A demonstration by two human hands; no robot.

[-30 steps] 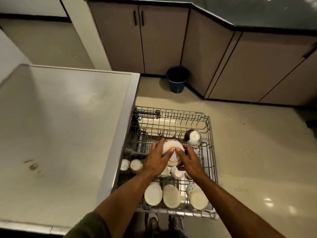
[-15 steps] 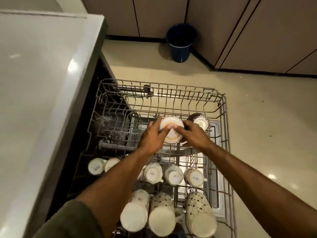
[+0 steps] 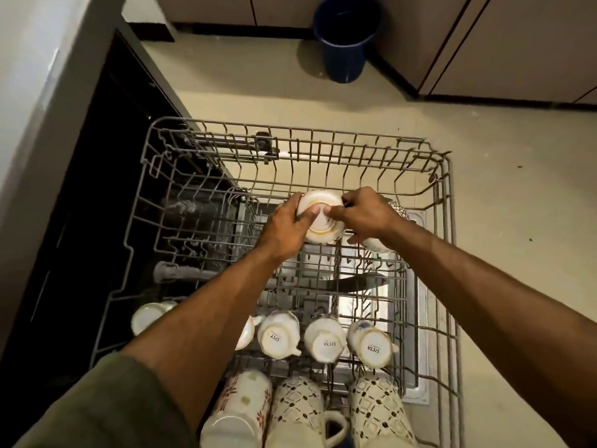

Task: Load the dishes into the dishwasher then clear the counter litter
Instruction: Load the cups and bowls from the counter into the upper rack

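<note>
While we lean over the pulled-out rack (image 3: 444,195), the pale tabletop (image 3: 29,92) runs down the far left edge of our view, and beside it the dark opening of the dishwasher (image 3: 97,189) gapes under it. At the rack's left side one white cup (image 3: 147,315) lies partly hidden behind our left forearm. Our left hand (image 3: 284,229) reaches into the middle of the rack, its fingers (image 3: 292,205) curled round the left rim of an upturned white bowl (image 3: 323,223) and the thumb pressed onto the bowl's base ring. The bowl sits bottom-up over the rack's wires in the far half, with a thin gold band showing round its foot. Our right hand (image 3: 361,215) grips the bowl's right side, the thumb meeting the left thumb on the base and the other fingers wrapped round the far rim. Just behind and under that hand we make out a second dark-patterned bowl (image 3: 399,210), though the hand covers most of it and we cannot tell how it rests. Nearer us, three small white cups (image 3: 324,344) stand upside down in a row, and three taller patterned mugs (image 3: 297,412) lie along the near edge. Beyond the rack, a blue bucket (image 3: 345,40) stands on the beige floor (image 3: 517,221) against the cabinets (image 3: 533,43).
</note>
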